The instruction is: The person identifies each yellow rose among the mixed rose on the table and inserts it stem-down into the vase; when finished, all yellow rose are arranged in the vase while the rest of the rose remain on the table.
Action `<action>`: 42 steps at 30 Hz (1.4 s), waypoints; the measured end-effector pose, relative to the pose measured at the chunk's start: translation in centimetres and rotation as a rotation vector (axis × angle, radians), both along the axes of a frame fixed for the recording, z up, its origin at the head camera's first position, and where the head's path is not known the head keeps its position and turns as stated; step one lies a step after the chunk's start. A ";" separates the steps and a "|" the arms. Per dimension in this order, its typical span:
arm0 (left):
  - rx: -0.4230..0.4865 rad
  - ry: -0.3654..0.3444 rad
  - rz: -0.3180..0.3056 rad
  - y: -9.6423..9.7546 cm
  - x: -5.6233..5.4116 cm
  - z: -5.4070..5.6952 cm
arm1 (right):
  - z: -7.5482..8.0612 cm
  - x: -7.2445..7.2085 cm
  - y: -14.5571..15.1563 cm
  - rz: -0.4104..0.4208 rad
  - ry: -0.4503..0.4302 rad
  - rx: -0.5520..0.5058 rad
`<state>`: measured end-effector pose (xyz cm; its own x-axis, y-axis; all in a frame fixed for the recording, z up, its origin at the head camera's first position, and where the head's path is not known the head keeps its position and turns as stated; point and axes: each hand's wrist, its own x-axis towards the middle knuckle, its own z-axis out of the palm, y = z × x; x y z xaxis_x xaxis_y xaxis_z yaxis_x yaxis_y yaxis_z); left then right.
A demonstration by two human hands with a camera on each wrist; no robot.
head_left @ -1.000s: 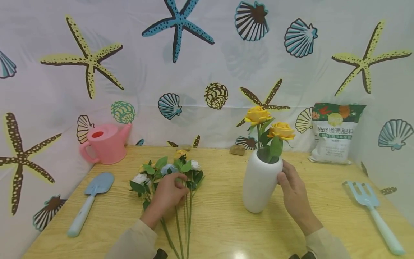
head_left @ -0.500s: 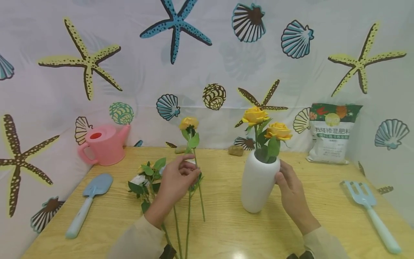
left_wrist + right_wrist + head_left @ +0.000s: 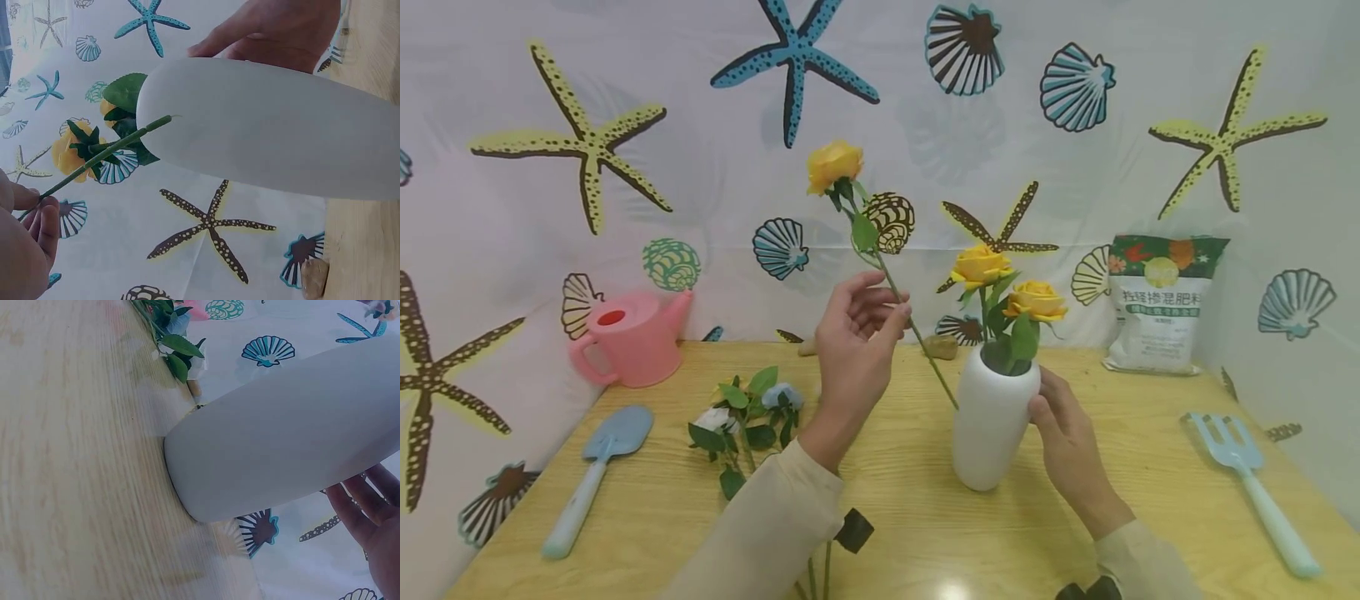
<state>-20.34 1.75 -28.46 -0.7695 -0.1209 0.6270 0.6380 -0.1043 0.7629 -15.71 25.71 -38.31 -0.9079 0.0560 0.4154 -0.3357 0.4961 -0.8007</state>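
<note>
My left hand point(image 3: 857, 354) pinches the green stem of a yellow rose point(image 3: 835, 167) between thumb and fingers. The bloom leans up to the left, and the lower stem slants down toward the white vase point(image 3: 988, 429). In the left wrist view, the stem point(image 3: 103, 153) has its cut end in front of the vase near its mouth, outside it. My right hand point(image 3: 1072, 442) holds the vase at its right side, thumb toward me, fingers partly hidden behind. Two yellow roses point(image 3: 1036, 300) stand in the vase, which tilts slightly to the right.
On the table point(image 3: 895, 517), left of the vase, lie several flowers, including a white rose point(image 3: 715, 419) and a blue flower point(image 3: 782, 395). Around them are a light-blue trowel point(image 3: 598, 467), pink watering can point(image 3: 636, 337), stones point(image 3: 942, 347), fertilizer bag point(image 3: 1161, 308) and hand fork point(image 3: 1251, 483).
My left hand has lifted a yellow rose out of the flowers on the table and carried it up and right, close to the vase. The right hand stays on the vase.
</note>
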 end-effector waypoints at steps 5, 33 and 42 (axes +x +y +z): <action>0.074 0.079 0.020 1.5 -0.8 1.4 | 0.2 0.1 -0.2 0.009 0.011 -0.009; 0.043 -0.054 -0.037 4.8 -1.8 -0.8 | 0.3 0.1 0.0 0.020 0.006 -0.004; -0.039 -0.087 -0.116 5.6 -0.8 -2.8 | 0.0 0.0 0.1 0.010 0.002 0.004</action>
